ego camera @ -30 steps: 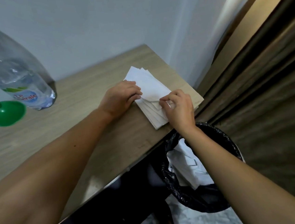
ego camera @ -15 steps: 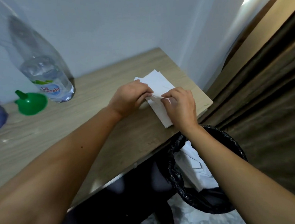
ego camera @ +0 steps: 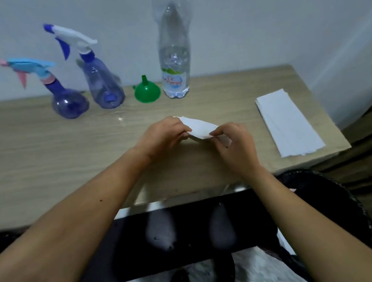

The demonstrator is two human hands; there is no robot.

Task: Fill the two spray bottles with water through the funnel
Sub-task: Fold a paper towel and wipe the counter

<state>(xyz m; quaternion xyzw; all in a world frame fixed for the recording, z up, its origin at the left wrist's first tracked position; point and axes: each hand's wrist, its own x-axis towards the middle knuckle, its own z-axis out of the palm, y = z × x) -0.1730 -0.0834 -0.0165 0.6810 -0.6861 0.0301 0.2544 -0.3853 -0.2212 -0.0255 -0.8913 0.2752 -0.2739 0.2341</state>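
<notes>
Left hand (ego camera: 165, 134) and right hand (ego camera: 233, 142), mid-frame, both pinched shut on thin white paper tissue (ego camera: 198, 128); green plastic funnel (ego camera: 147, 91) upturned behind.

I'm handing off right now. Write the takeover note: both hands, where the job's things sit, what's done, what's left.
Left hand and right hand: both pinch one white paper sheet above the table.
Pink-trigger spray bottle and white-trigger spray bottle stand at the back left, sprayer heads still on.
Green funnel sits mouth-down beside the water bottle, which is partly full.
Paper stack lies at the right.
Done: no filling visible.
Left: put the sheet down, unscrew the heads, fill both through the funnel.
</notes>
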